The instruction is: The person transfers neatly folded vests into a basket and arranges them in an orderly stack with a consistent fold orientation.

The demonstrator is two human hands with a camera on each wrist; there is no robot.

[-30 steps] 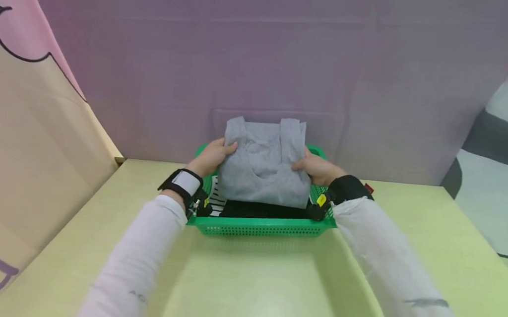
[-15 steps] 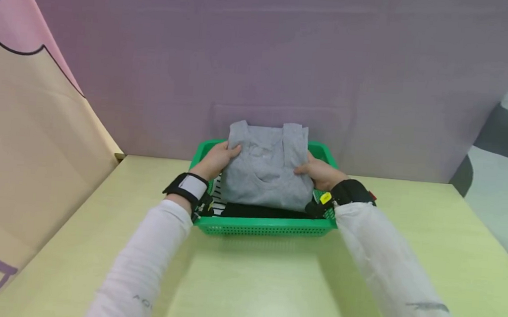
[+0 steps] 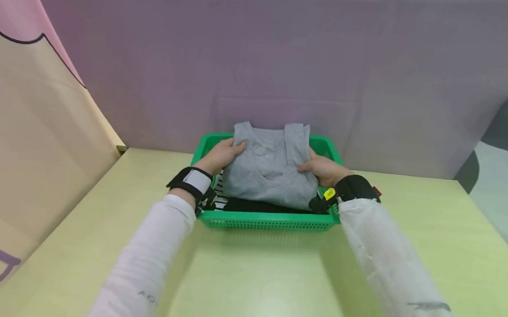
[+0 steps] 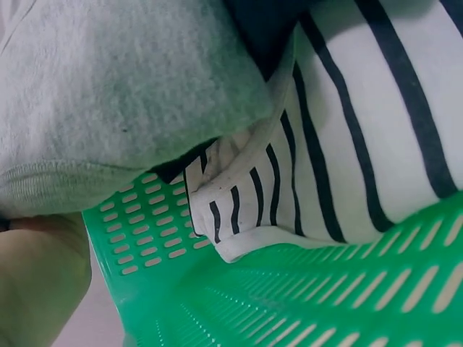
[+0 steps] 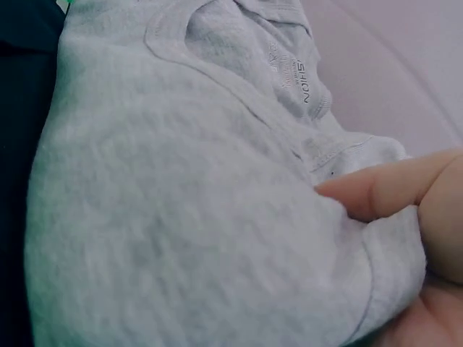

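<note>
The folded grey top point(image 3: 271, 170) looked soft and light, a limp knit that would sag or unfold if held by one edge, so taking it at both side edges together seemed the sound way to keep the fold. That was how it was held: the left hand point(image 3: 222, 157) gripped its left edge and the right hand point(image 3: 323, 170) its right edge, thumbs curled over the upper face and the other fingers hidden beneath the cloth. Between the two grips the top spanned level with the hands, its neckline end tipped up on the far side. Directly under the hands sat the green basket point(image 3: 267, 222), where a black garment point(image 3: 259, 207) and a striped garment point(image 4: 340, 137) lay below the top.
</note>
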